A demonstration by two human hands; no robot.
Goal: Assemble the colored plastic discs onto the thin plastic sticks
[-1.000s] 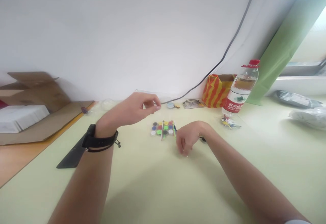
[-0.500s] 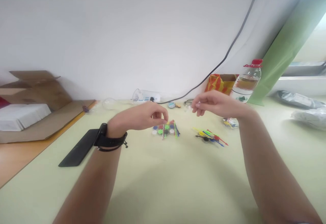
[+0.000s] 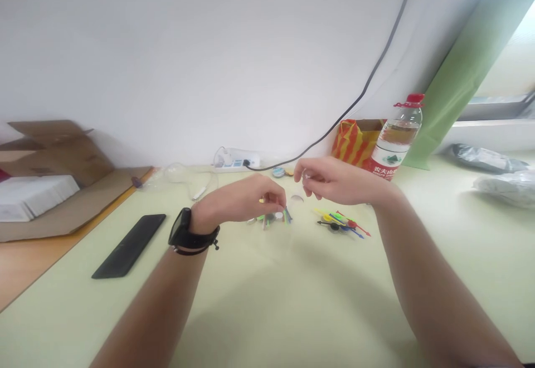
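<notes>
My left hand (image 3: 257, 196), a watch on its wrist, hovers with fingers pinched over small coloured discs and thin sticks (image 3: 286, 216). It hides most of this pile. A white disc (image 3: 278, 216) shows right below the fingertips; I cannot tell whether they hold it. Facing it, my right hand (image 3: 328, 179) has its fingers curled together around something small and pale, too blurred to name. A curved translucent piece (image 3: 297, 198) shows just below those fingers. To the right lies a cluster of yellow, green, black, red and blue plastic arrows with round hubs (image 3: 339, 223).
A flat black case (image 3: 129, 245) lies at left, beside an opened cardboard box (image 3: 62, 148) with white cards. By the wall are a power strip (image 3: 237, 160), a black cable (image 3: 321, 144), a striped bag (image 3: 353, 140) and a water bottle (image 3: 395, 145). Plastic packages (image 3: 507, 187) lie far right.
My left hand has moved right, covering more of the coloured discs. My right hand has shifted left, closer to the left one. The view has turned slightly.
</notes>
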